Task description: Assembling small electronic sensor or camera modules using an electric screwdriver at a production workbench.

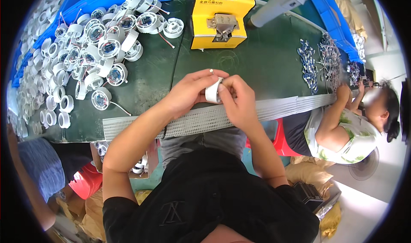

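Between my two hands, just above the table's front edge, is a white round plastic housing (212, 93), tilted on its side. My left hand (190, 91) has its fingers wrapped round the housing's left side. From the right, my right hand (238, 98) pinches its rim with thumb and fingers. A small white connector (211, 71) pokes up by the left fingertips. What lies inside the housing is hidden by my fingers. To the left on the green table is a heap of similar white housings (109, 48), several with blue circuit boards and thin wires.
A yellow machine (219, 18) stands at the back, beside a grey tube (280, 5). Small circuit boards (308, 67) and a wire bundle (329, 57) lie at right by a blue bin (338, 25). A perforated strip (265, 110) lines the front edge. Co-workers sit on both sides.
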Demonstrator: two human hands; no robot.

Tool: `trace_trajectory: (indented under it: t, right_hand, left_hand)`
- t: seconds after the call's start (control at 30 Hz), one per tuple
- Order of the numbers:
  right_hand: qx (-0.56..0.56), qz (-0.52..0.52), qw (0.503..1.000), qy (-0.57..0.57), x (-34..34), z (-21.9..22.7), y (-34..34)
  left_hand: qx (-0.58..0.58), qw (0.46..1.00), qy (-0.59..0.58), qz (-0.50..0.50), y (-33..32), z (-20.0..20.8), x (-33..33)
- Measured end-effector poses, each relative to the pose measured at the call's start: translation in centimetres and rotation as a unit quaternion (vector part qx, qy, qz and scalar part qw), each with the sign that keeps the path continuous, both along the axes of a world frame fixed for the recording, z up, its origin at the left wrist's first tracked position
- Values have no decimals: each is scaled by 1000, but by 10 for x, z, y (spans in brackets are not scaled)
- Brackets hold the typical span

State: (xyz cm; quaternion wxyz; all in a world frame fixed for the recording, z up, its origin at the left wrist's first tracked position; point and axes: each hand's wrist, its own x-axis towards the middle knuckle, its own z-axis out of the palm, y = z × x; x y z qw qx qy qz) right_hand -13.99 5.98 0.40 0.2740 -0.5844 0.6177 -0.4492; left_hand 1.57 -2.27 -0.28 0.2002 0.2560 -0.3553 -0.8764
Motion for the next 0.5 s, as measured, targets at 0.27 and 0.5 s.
trace_trajectory:
  t: [0.27, 0.5]
  right_hand:
    - [-55, -55, 997, 1, -13, 1, 15]
    - [-90, -18, 967, -239, 25, -1, -5]
  left_hand:
    - [-9, 992, 88, 90, -2, -11, 3]
    - [31, 977, 194, 79, 0, -8, 5]
